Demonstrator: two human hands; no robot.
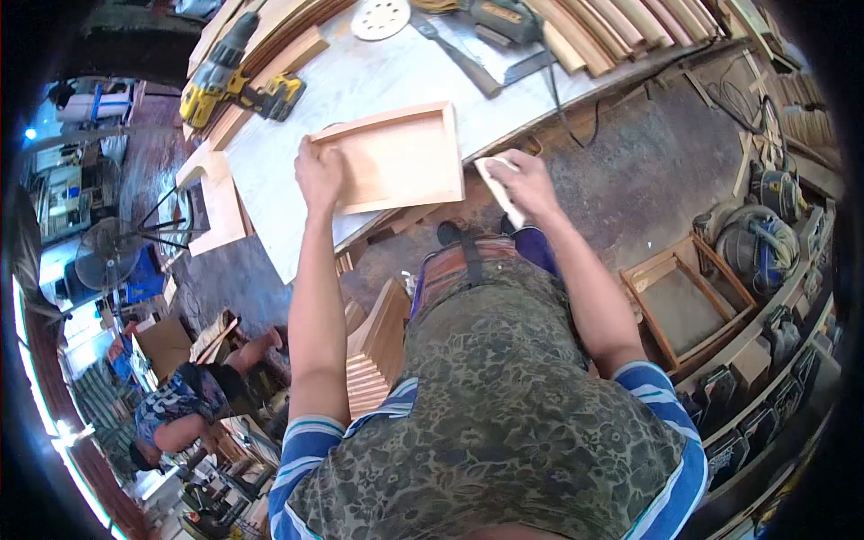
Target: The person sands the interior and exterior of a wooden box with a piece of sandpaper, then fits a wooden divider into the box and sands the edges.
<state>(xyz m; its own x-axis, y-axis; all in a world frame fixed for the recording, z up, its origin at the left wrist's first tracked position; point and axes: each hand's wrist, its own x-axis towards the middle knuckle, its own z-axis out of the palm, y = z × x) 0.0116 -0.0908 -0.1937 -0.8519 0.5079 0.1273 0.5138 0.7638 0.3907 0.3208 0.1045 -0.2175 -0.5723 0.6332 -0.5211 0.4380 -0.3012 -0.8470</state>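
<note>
A shallow wooden tray [396,162] with low raised sides is tilted over the near edge of the white-topped workbench [360,85]. My left hand [319,175] grips its left end, thumb inside the rim and fingers around the outside. Just off the tray's right end, my right hand [526,184] is closed on a pale, flat pad [498,191], possibly folded sandpaper. A small gap separates the pad from the tray's right side.
A yellow cordless drill [238,81], a round sanding disc [381,18], a chisel-like tool [457,58] and stacked wood strips [612,31] lie on the bench. A wooden frame [688,301] rests lower right. Another person [193,396] crouches at lower left, near a fan [108,252].
</note>
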